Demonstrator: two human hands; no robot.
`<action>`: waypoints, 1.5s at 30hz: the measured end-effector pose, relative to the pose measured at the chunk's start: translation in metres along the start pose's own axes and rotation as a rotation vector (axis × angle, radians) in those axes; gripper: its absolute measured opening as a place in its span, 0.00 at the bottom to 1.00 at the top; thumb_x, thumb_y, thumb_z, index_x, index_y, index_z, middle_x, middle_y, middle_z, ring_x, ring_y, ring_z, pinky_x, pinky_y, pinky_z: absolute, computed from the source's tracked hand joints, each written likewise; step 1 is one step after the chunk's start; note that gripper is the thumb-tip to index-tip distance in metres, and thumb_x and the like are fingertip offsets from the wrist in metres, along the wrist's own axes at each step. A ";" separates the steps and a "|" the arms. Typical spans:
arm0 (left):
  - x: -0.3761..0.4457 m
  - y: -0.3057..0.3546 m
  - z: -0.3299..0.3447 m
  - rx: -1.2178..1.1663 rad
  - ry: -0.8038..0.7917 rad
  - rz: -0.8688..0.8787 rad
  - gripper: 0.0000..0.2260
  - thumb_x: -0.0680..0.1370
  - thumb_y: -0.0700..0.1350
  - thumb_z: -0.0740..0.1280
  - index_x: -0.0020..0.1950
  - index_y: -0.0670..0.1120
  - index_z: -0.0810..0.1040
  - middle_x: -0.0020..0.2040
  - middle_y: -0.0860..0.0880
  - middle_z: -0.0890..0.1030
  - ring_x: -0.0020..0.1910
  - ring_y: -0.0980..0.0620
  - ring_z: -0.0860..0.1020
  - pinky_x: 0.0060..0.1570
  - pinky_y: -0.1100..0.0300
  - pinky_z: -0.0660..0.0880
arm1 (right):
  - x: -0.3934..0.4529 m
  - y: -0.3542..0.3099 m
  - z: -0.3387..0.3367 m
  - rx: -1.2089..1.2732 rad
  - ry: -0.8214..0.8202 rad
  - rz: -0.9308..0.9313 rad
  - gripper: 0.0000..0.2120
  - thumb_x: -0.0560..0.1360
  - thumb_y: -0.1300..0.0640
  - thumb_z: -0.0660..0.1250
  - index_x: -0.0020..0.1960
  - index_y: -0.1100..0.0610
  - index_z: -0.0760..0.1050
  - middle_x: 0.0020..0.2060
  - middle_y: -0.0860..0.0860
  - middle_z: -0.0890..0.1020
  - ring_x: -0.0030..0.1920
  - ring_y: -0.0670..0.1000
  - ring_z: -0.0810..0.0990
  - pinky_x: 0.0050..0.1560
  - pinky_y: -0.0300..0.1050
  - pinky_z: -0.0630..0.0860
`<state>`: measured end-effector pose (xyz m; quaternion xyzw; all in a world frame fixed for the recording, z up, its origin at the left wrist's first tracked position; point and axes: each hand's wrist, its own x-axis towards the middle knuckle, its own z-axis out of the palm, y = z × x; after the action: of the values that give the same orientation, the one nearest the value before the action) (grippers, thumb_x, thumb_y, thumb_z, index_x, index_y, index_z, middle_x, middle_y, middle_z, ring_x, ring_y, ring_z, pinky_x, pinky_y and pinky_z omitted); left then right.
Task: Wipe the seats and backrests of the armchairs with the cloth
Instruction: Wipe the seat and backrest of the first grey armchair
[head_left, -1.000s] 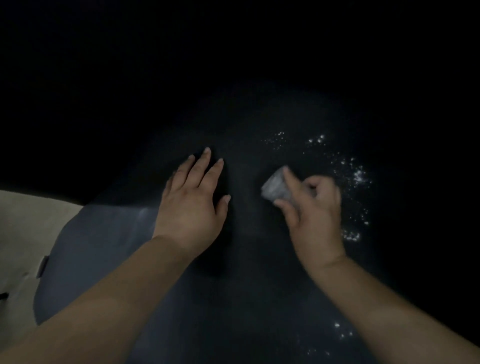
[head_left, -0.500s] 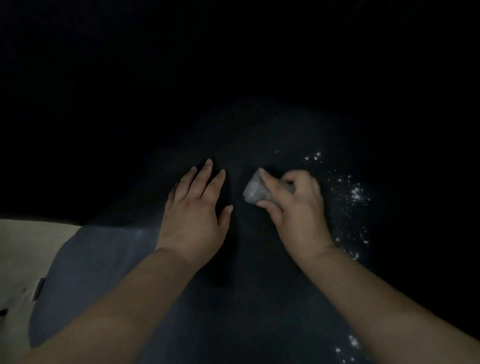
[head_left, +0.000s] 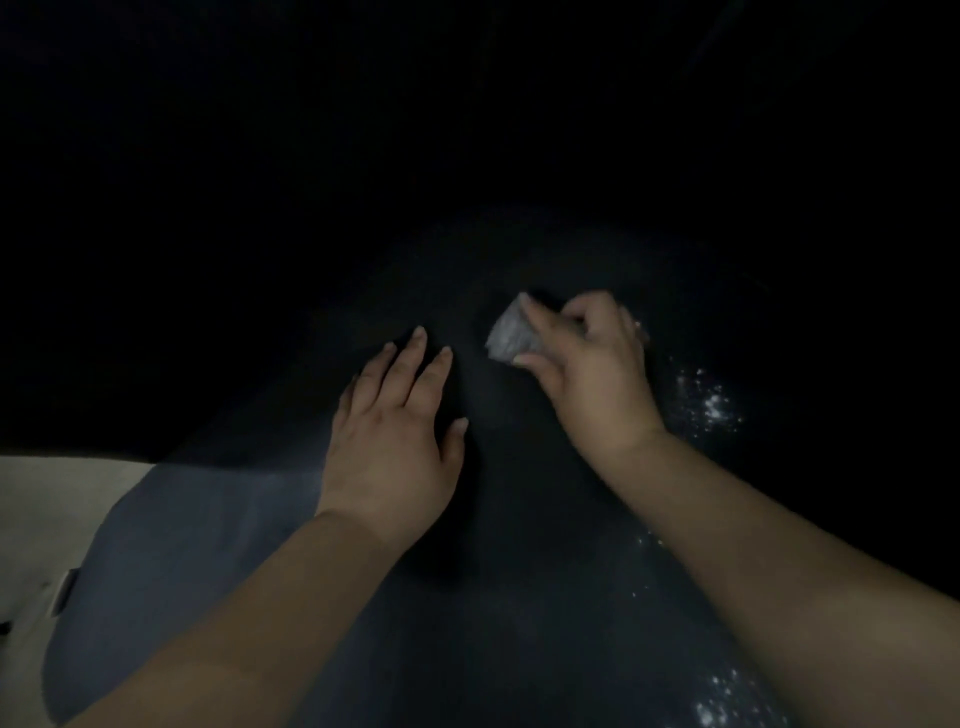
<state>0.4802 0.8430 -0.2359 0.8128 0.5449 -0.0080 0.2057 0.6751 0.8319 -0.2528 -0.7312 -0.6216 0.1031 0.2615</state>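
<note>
The dark blue armchair seat fills the lower middle of the dim head view. My left hand rests flat on it with fingers straight and spread. Just to its right, my right hand grips a small wadded grey cloth and holds it against the seat. White specks dot the seat to the right of that hand. The backrest beyond is lost in darkness.
A pale floor shows at the lower left past the seat's rounded edge. More white specks lie near the seat's front right. Everything above and to the right is black.
My right hand has slid the cloth leftward and then farther up the seat, away from the specks. The left hand has stayed flat in place.
</note>
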 end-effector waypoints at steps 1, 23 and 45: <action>0.000 0.000 -0.001 -0.001 0.010 0.002 0.28 0.77 0.56 0.60 0.77 0.53 0.59 0.79 0.54 0.54 0.76 0.51 0.52 0.72 0.49 0.52 | 0.014 0.004 0.001 0.019 0.019 0.074 0.22 0.73 0.54 0.71 0.66 0.51 0.74 0.50 0.57 0.72 0.51 0.55 0.69 0.54 0.51 0.71; -0.014 -0.003 -0.005 -0.002 0.064 -0.015 0.25 0.75 0.52 0.67 0.71 0.48 0.70 0.72 0.47 0.67 0.69 0.44 0.64 0.69 0.48 0.64 | 0.064 0.030 -0.007 0.357 0.124 0.287 0.07 0.73 0.56 0.71 0.46 0.58 0.76 0.38 0.49 0.75 0.42 0.43 0.78 0.44 0.36 0.75; 0.002 0.068 0.016 0.027 -0.018 0.115 0.26 0.76 0.53 0.63 0.73 0.50 0.67 0.74 0.49 0.64 0.72 0.46 0.62 0.70 0.46 0.63 | -0.035 0.058 -0.053 0.153 -0.059 0.175 0.24 0.72 0.61 0.72 0.66 0.51 0.74 0.49 0.52 0.69 0.51 0.48 0.69 0.57 0.34 0.67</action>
<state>0.5448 0.8175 -0.2290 0.8454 0.4951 -0.0107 0.2000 0.7429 0.7799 -0.2441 -0.7571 -0.5532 0.1943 0.2883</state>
